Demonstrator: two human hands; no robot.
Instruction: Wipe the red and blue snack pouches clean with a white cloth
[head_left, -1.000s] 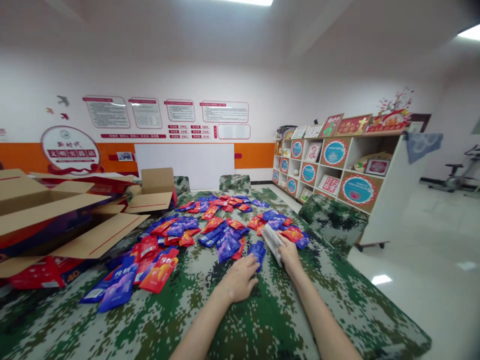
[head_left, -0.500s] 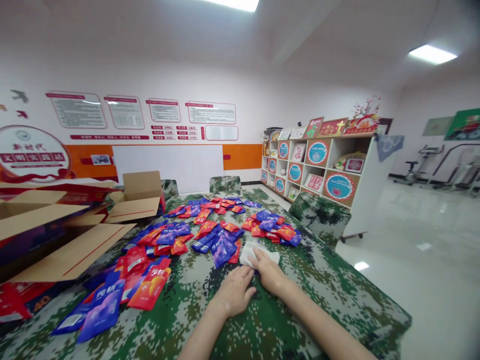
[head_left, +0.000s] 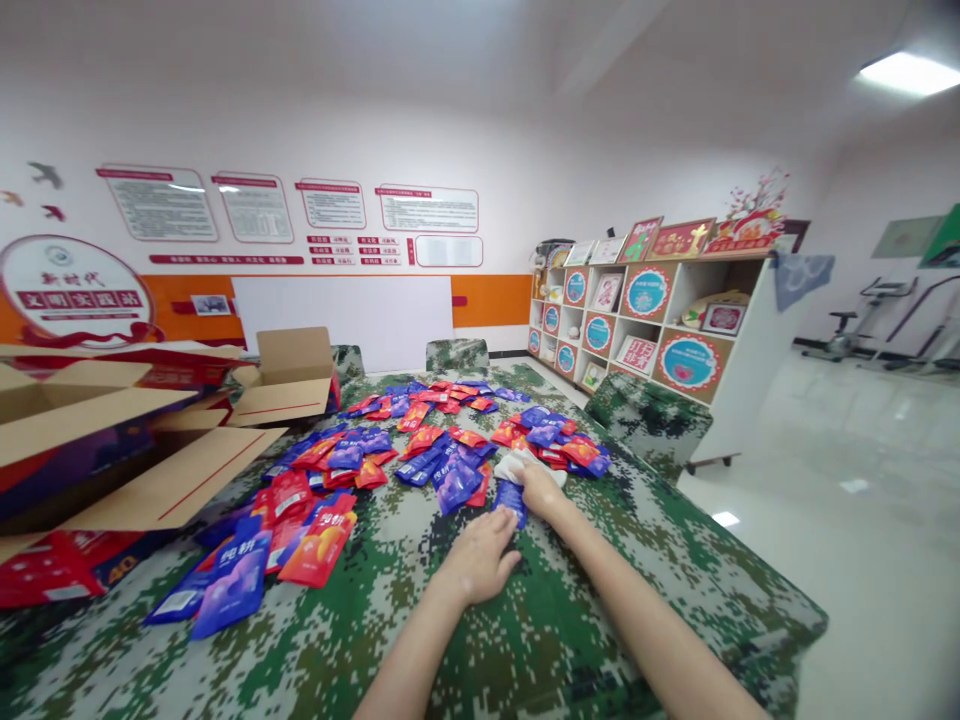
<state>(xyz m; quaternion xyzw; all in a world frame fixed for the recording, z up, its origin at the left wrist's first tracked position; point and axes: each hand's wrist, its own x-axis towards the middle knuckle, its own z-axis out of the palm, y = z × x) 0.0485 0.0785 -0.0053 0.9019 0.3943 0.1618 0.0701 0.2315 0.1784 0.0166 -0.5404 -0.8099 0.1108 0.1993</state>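
Observation:
My right hand point(head_left: 538, 487) is closed on a white cloth point(head_left: 512, 465) and presses it against a blue sachet point(head_left: 511, 498) lying on the camouflage tablecloth point(head_left: 525, 640). My left hand point(head_left: 481, 562) rests palm down on the cloth, fingers slightly apart, its fingertips at the near end of that blue sachet. Many red and blue sachets point(head_left: 420, 450) lie scattered across the table beyond my hands, with a looser group point(head_left: 255, 560) toward the near left.
Open cardboard boxes point(head_left: 112, 440) stand at the table's left side, another point(head_left: 289, 375) farther back. Camouflage-covered chairs point(head_left: 649, 425) stand along the right and far edges. A shelf unit point(head_left: 675, 340) with framed pictures lines the right wall; exercise machines stand at far right.
My right hand has carried the white cloth from the right pile toward me and back out over the blue sachet. My left hand stayed flat by the sachet. The camera view swung slightly.

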